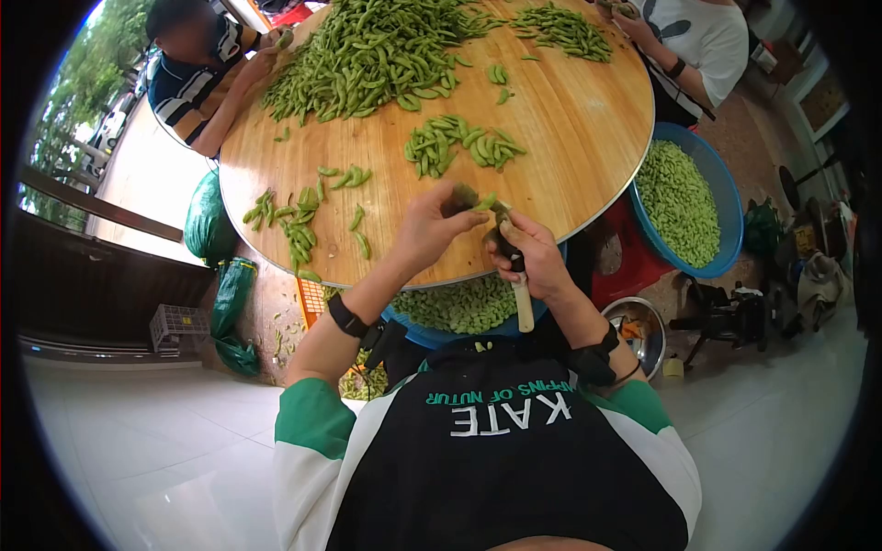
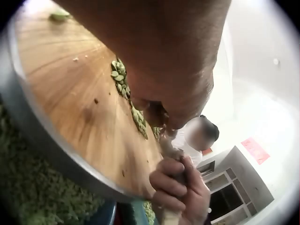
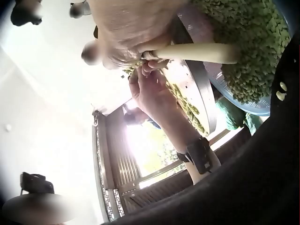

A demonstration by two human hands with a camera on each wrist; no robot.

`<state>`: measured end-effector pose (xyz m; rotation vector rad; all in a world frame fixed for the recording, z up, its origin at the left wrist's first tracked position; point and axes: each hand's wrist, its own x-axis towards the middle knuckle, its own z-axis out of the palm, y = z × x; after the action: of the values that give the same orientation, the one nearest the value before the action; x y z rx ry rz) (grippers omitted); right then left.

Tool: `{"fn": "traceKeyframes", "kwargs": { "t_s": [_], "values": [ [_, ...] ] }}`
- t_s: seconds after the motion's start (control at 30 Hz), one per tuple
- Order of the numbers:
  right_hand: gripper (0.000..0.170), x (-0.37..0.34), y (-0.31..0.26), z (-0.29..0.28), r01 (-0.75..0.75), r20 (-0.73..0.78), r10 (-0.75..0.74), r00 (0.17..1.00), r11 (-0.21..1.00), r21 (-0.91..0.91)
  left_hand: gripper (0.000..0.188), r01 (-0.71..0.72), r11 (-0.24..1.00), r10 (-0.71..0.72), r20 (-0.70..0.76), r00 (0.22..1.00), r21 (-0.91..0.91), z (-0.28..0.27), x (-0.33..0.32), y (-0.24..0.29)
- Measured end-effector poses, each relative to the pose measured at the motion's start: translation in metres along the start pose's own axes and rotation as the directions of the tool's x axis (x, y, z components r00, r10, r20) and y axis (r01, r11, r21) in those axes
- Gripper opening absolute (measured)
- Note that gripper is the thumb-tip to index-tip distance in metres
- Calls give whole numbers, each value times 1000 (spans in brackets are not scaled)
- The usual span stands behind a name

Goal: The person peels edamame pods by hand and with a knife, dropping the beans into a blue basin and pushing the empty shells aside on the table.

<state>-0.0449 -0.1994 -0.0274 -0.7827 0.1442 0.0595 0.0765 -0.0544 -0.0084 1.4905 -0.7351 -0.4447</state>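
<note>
Over the near edge of the round wooden table (image 1: 588, 174), my left hand (image 1: 432, 228) pinches a green bean pod (image 1: 486, 203) between thumb and fingers. Close beside it, my right hand (image 1: 537, 257) grips a pale-handled knife (image 1: 524, 308). The handle points back towards my body, and the fingers hide most of the blade. Both hands' fingertips meet at the pod. In the right wrist view the knife handle (image 3: 201, 53) sticks out from under the right hand. A small heap of pods (image 1: 450, 145) lies just beyond my hands.
A large pod pile (image 1: 367, 55) covers the far side. Below the near edge stands a blue tub of shelled beans (image 1: 459, 310); another blue tub (image 1: 684, 202) is at the right, near a metal bowl (image 1: 638, 331). Two people (image 1: 197, 69) sit across the table, left and right.
</note>
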Motion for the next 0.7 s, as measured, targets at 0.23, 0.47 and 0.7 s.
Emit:
{"fn": "traceKeyframes", "kwargs": {
  "t_s": [0.23,0.47,0.7],
  "values": [
    [23,-8,6,8,-25,123,18,992,998,50,14,365,892,-372,26,928,-266,1,-22,15],
    [27,-11,7,12,-6,133,3,991,1000,26,10,309,920,-305,57,951,-239,-2,-31,18],
    [30,-13,7,21,7,51,-11,999,996,89,8,213,940,-206,56,977,-267,-1,-34,7]
  ]
}}
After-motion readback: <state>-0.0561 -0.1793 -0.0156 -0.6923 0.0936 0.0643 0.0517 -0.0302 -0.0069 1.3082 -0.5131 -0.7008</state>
